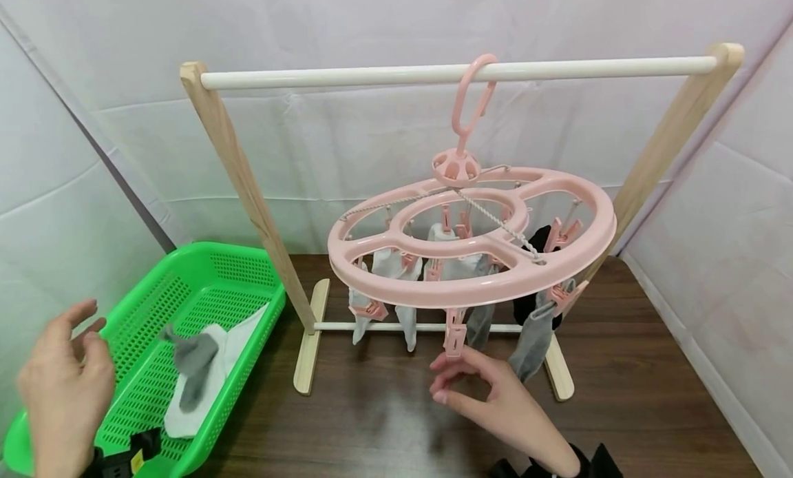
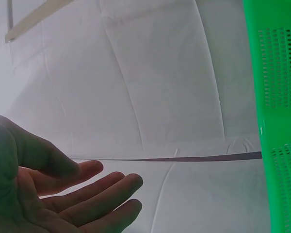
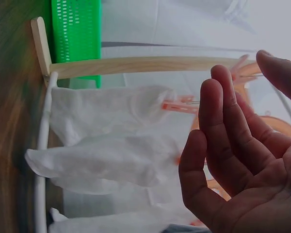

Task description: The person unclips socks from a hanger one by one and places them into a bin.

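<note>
A pink round clip hanger (image 1: 434, 295) hangs by its hook, with white socks (image 1: 396, 264), a grey sock (image 1: 534, 340) and a black sock (image 1: 523, 309) clipped around it. Right below the front clothespin (image 1: 455, 335), which holds no sock, is my right hand (image 1: 504, 399), its fingers gently bent and fingertips at the pin's lower end. In the right wrist view the thumb stands apart from the fingers with nothing between. My left hand (image 1: 68, 381), relaxed and holding nothing, hovers by the left side of the green basket (image 1: 167, 285). Inside lie a grey sock (image 1: 197, 364) and white fabric (image 1: 186, 419).
The hanger's hook loops over a white rod (image 1: 347, 76) between two wooden posts (image 1: 238, 178). A lower white rod (image 1: 372, 326) joins the wooden feet (image 1: 311, 347) on the dark wood table (image 1: 644, 381). White fabric walls (image 1: 712, 244) surround the table.
</note>
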Demonstrator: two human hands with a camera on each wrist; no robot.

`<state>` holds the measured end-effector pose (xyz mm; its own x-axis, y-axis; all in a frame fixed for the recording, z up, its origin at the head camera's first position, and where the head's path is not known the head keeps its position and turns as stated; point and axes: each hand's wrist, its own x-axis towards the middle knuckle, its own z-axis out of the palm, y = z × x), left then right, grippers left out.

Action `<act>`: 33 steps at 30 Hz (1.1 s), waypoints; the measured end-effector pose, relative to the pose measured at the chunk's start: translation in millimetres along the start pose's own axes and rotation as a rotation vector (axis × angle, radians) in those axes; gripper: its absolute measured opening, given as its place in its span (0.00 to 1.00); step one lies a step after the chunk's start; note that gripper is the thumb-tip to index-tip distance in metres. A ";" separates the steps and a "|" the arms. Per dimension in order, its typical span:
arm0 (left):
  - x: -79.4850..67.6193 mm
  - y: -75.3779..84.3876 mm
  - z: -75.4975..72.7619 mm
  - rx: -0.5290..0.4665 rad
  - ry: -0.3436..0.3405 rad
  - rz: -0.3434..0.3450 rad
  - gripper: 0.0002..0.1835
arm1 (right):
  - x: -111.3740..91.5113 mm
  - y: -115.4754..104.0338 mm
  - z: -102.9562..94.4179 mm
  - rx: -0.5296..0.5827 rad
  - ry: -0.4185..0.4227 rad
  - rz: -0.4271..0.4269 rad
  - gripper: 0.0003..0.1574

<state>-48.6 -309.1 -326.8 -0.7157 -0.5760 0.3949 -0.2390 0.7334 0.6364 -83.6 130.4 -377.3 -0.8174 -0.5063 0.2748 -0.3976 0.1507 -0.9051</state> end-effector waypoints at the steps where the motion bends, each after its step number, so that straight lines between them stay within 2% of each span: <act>1: -0.6 2.1 -0.1 0.001 -0.008 -0.005 0.25 | -1.2 -2.4 -1.4 -0.010 0.005 -0.020 0.15; 6: -4.7 16.7 -4.1 0.020 -0.059 -0.014 0.24 | -7.1 -13.3 -12.2 -0.030 0.037 -0.112 0.20; 15: -9.0 17.4 -0.9 0.020 -0.086 0.013 0.23 | -19.8 -31.3 -40.9 -0.155 0.103 -0.188 0.23; 22: -12.1 21.5 3.1 0.004 -0.111 0.100 0.21 | -24.5 -50.9 -67.3 -0.315 0.136 -0.169 0.27; 25: -14.2 23.0 4.1 0.013 -0.126 0.137 0.20 | -25.6 -56.9 -79.3 -0.382 0.151 -0.188 0.29; 28: -17.9 24.0 5.8 0.014 -0.120 0.202 0.18 | -26.8 -61.7 -92.1 -0.445 0.159 -0.211 0.32; 33: -25.3 26.5 11.5 -0.014 -0.095 0.309 0.17 | -25.8 -65.1 -111.7 -0.510 0.151 -0.302 0.33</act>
<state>-44.3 -271.0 -327.6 -0.8115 -0.2895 0.5077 0.0082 0.8629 0.5053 -83.2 228.5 -289.2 -0.6725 -0.4698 0.5718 -0.7401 0.4259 -0.5205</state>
